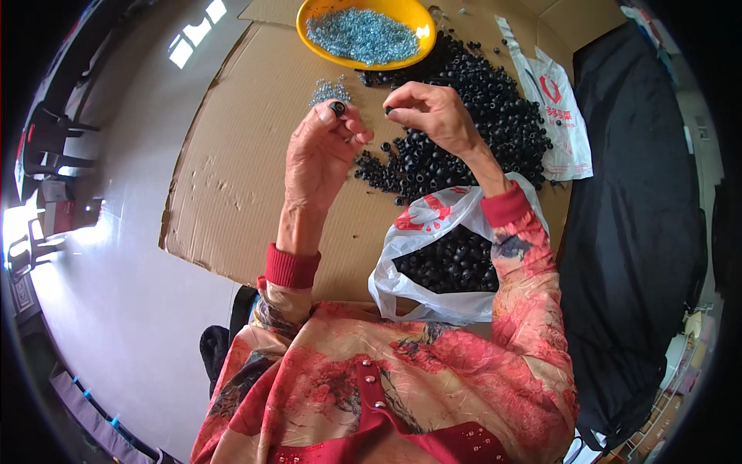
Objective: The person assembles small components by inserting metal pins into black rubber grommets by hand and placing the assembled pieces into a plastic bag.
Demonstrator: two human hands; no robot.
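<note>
My left hand (325, 147) is closed with a small round black part (337, 108), which has a hole in its middle, held at the thumb and forefinger. Opposite it, my right hand (435, 116) pinches another small black piece (388, 111) between thumb and fingertips. The two pieces are apart. Behind my left hand lies a little heap of translucent bluish bits (329, 90) on the cardboard (232, 147). Below and beside my right hand spreads a large pile of black ring-shaped parts (495, 116).
A yellow bowl (427, 48) full of translucent bluish pieces stands at the far side. Near my body, an open white plastic bag (386, 274) holds more black parts. A flattened white bag (570, 143) lies at the right, beside a black cloth-like cover (630, 209).
</note>
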